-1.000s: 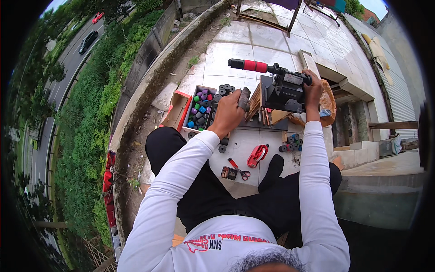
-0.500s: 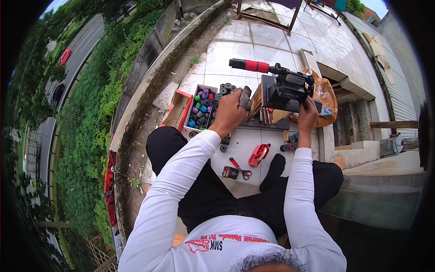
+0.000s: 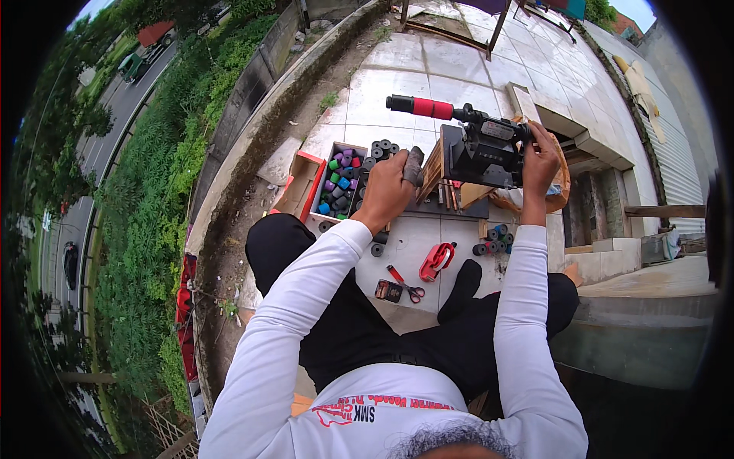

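Observation:
A black motor-like machine [image 3: 493, 145] sits on a dark-topped wooden stand [image 3: 430, 177]. From its left side juts a black spindle bearing a red roll [image 3: 433, 108]. My right hand [image 3: 540, 164] has its fingers closed around the round part at the machine's right end. My left hand [image 3: 390, 187] is closed to the left of the stand, below the red roll. A dark grey, rough-looking piece [image 3: 414, 167] shows at its fingers; whether it is held or worn I cannot tell.
Left of the stand, a box [image 3: 314, 217] holds small coloured rolls, beside an open red-edged carton [image 3: 300, 186]. Scissors [image 3: 416, 294], a red tape dispenser [image 3: 437, 262] and a small dark packet [image 3: 388, 291] lie before me. More rolls [image 3: 495, 240] stand right; an orange bag [image 3: 562, 183] lies behind.
My right hand has moved up and to the right, from the machine's lower right side to its right end. My left hand stays where it was.

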`<state>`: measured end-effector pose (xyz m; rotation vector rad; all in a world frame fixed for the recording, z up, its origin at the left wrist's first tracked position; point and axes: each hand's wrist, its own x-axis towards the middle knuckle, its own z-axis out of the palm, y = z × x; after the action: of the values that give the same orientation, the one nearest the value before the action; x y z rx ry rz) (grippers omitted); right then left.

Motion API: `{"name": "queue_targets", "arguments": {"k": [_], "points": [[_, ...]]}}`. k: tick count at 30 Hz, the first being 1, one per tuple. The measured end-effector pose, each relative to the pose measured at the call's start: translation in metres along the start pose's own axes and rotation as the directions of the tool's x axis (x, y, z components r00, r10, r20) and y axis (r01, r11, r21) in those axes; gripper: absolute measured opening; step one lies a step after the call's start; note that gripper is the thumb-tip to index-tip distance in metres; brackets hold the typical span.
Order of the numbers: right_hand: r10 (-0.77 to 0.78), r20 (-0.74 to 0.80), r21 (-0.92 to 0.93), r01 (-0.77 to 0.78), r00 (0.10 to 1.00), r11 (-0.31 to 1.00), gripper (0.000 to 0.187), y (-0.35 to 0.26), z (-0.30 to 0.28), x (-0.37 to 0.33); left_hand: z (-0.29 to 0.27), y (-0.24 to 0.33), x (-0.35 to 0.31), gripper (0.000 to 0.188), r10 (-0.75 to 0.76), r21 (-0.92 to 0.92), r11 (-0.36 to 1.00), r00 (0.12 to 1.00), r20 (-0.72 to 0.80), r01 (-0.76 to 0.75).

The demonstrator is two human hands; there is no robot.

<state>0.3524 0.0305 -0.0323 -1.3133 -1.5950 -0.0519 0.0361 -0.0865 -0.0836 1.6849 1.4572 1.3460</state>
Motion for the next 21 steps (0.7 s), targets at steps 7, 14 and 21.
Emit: {"name": "queue_targets", "arguments": {"k": [7, 14, 21], "points": [[-0.098, 0.089, -0.023, 0.101, 0.991, 0.995, 0.043, 0.046, 0.027, 0.019, 0.0, 0.007, 0.004, 0.024, 0.016, 0.01, 1.0, 0.999, -0.029, -0.016], [-0.023, 0.153, 0.007, 0.022, 0.988, 1.0, 0.026, 0.06, 0.038, 0.009, 0.002, 0.005, 0.003, 0.021, 0.015, 0.018, 1.0, 1.0, -0.012, -0.015], [-0.01, 0.251, -0.04, 0.021, 0.968, 0.999, 0.027, 0.056, 0.031, -0.037, -0.001, 0.007, 0.006, 0.021, 0.017, 0.03, 0.999, 0.998, -0.054, -0.015]]}}
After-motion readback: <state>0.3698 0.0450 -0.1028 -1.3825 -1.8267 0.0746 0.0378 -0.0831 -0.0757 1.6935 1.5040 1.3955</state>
